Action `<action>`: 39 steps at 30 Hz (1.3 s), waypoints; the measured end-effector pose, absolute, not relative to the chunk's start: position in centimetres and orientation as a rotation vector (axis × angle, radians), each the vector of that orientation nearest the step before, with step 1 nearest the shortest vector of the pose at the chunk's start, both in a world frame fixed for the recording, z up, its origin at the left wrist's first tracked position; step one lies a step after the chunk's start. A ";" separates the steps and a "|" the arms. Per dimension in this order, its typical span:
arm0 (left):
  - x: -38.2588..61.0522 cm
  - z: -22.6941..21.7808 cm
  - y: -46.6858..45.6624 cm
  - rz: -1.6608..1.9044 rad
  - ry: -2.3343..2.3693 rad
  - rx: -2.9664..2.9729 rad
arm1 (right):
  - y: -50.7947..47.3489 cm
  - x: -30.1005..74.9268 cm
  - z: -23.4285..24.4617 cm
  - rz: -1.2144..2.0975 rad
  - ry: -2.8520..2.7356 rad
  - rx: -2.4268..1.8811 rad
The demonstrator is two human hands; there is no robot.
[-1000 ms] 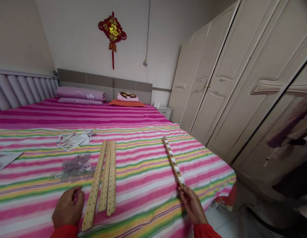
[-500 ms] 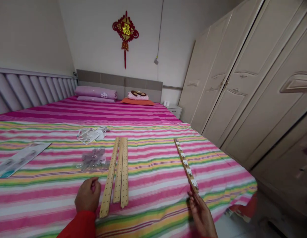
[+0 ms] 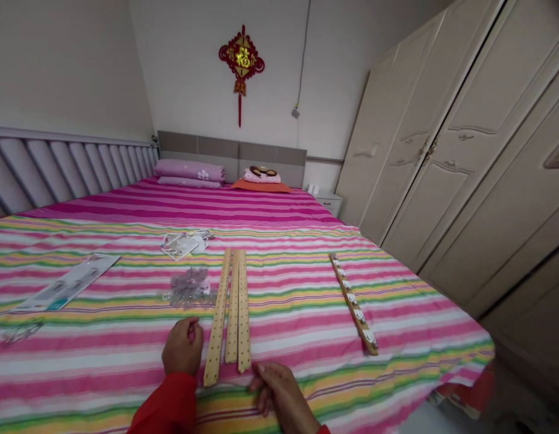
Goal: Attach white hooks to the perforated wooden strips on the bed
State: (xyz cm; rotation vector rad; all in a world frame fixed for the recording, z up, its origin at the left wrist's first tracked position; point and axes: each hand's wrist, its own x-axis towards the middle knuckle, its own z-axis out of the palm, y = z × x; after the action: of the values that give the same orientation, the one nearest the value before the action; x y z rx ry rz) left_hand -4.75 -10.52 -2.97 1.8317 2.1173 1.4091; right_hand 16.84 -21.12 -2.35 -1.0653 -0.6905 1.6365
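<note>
While the left hand (image 3: 182, 348) curls and the right hand (image 3: 282, 395) lies open, both empty, the stiff, light wooden strips (image 3: 234, 307) lift best by their ends.

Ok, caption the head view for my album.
Left hand and right hand on a striped bedspread beside perforated wooden strips and a hook rail.

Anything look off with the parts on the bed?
Mildly. The left perforated wooden strip splays away from the middle strip and right strip, its near end jutting past theirs beside the left hand. The white-hook rail lies angled to them. No damage or spills visible.
</note>
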 end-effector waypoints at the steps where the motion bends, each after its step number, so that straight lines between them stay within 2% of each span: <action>1: -4.8 -3.0 -10.5 1.415 2.112 1.831 | -20.7 16.3 -2.3 1.656 -0.693 -1.061; 39: -4.9 -3.0 -10.2 1.324 2.109 1.813 | -18.7 14.2 -2.8 1.659 -0.685 -1.016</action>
State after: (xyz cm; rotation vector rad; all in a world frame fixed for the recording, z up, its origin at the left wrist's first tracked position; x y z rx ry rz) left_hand -4.92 -10.16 -2.99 1.8133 2.1093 1.3243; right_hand 14.15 -18.66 -2.81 -1.0156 -0.6849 1.6587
